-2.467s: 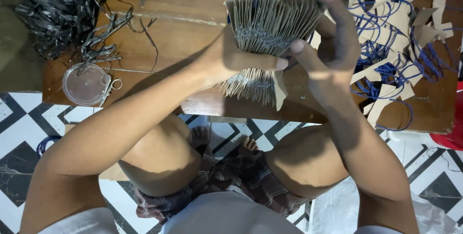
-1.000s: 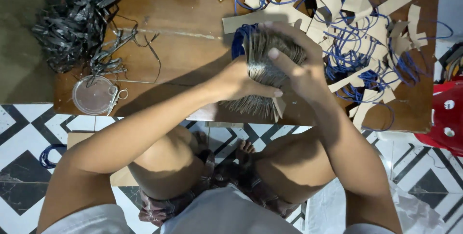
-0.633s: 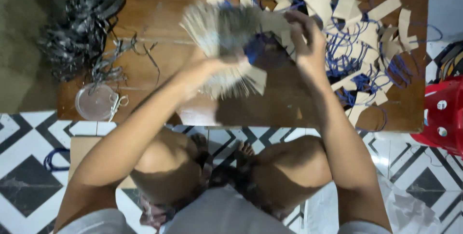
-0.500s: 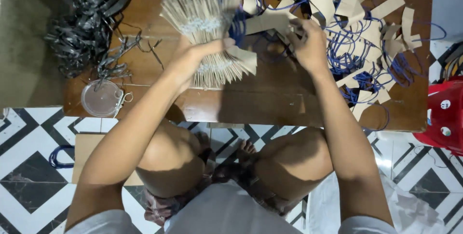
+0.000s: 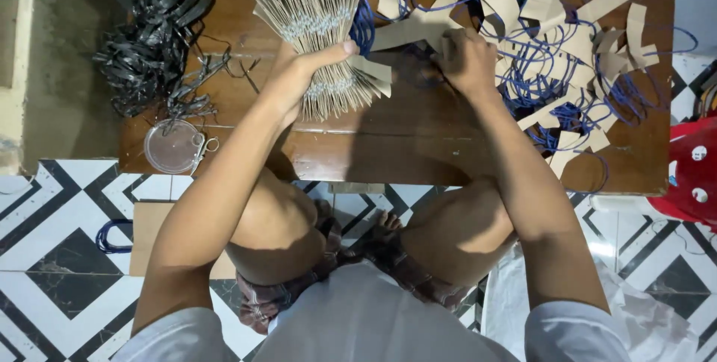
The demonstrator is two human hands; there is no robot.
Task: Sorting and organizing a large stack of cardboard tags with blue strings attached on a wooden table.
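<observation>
My left hand grips a thick, fanned bundle of brown card strips around its middle, held over the low wooden table. To its right, my right hand is closed on one loose brown card strip with a blue cord, at the edge of the pile of card strips and blue cords that covers the table's right half.
A heap of black straps lies at the table's left end, with a round clear lid near the front left corner. A red plastic stool stands at the right. A blue cord loop lies on the tiled floor.
The bundle has moved left and away from my right hand and is now held by my left hand alone. My right hand reached right to the pile and closed on a loose strip.
</observation>
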